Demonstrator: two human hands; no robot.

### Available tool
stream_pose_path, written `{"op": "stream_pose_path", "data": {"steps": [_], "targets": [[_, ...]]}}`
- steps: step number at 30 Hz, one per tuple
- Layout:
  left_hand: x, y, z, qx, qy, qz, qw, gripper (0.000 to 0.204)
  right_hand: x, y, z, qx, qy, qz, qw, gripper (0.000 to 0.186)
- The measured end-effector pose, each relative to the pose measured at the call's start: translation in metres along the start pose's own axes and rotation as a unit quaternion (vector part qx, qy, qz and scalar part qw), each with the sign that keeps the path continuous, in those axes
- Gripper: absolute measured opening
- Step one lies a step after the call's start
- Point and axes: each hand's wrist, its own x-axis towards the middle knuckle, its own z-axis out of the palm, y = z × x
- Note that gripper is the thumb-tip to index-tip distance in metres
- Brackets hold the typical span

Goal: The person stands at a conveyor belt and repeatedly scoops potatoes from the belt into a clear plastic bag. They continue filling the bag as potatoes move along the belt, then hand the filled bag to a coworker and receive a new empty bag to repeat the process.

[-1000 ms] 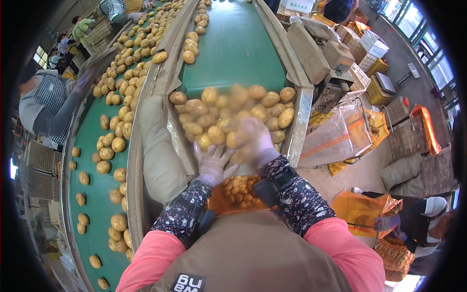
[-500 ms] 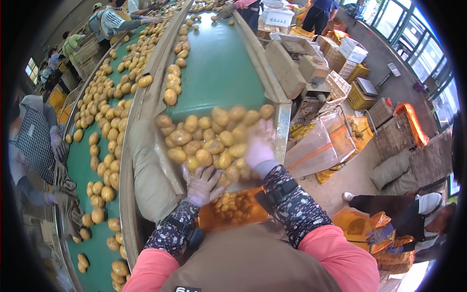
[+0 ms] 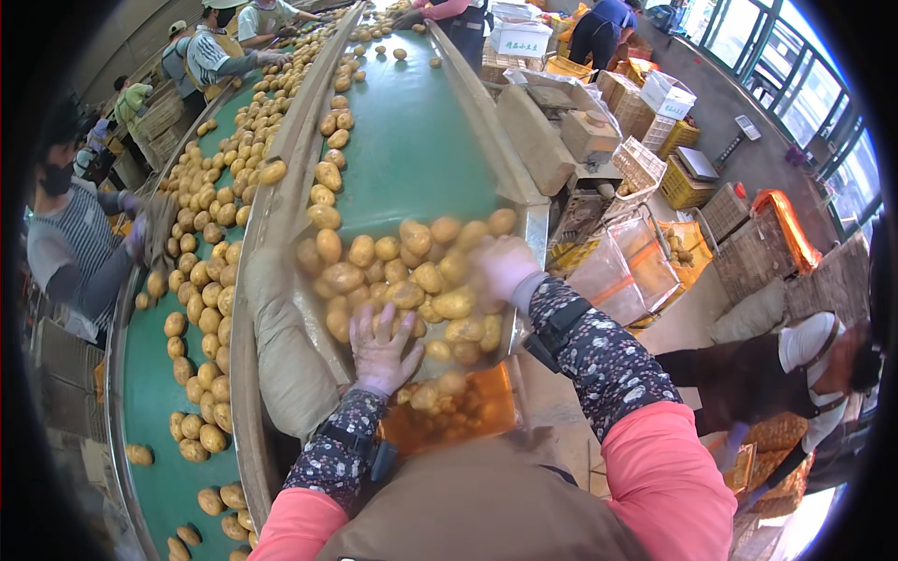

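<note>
A pile of potatoes (image 3: 405, 294) fills the metal chute (image 3: 524, 309) at the near end of the green belt. My gloved left hand (image 3: 382, 348) lies on the pile's near left side, its fingers spread. At the right side of the pile, my gloved right hand (image 3: 508, 271) rests against potatoes; motion blurs its fingers. Below the chute's lip hangs an orange bag (image 3: 498, 402) with potatoes inside. Some blurred potatoes (image 3: 426, 393) are at its mouth.
Left of me, a second green belt (image 3: 154, 374) carries many potatoes past a grey padded bundle (image 3: 290, 365). Co-workers stand along its far side. To the right are a grey machine (image 3: 571, 131), crates (image 3: 687, 182) and a person (image 3: 748, 374) bending by orange bags.
My left hand has moved slightly up onto the pile. Blurred potatoes now show over the orange bag. The co-worker at left has reached farther up the belt with a cloth.
</note>
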Motion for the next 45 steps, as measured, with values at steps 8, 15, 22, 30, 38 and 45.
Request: {"op": "stream_pose_path", "data": {"steps": [8,15,22,30,38,45], "targets": [[-0.026,-0.007,0.013,-0.023,-0.047,0.119,0.992,0.052,0.005,-0.020,0.059,0.764,0.093,0.057,0.636,0.041],[-0.032,-0.012,0.008,-0.055,-0.068,0.214,0.973,0.057,-0.019,-0.034,0.078,0.924,0.003,-0.013,0.381,0.042],[-0.014,-0.009,0.005,-0.026,-0.151,-0.016,0.988,0.067,-0.006,-0.083,0.073,0.851,0.077,0.160,0.493,0.049],[-0.022,-0.017,-0.004,-0.131,-0.299,-0.076,0.942,0.071,0.020,-0.160,0.015,0.572,0.088,-0.145,0.803,0.068],[-0.043,-0.020,-0.004,-0.053,-0.159,0.223,0.960,0.066,0.064,-0.099,0.062,0.142,0.189,-0.047,0.971,0.042],[-0.054,-0.012,0.021,0.013,0.005,0.064,0.998,0.060,0.031,-0.095,0.113,0.484,0.094,-0.091,0.865,0.024]]}}
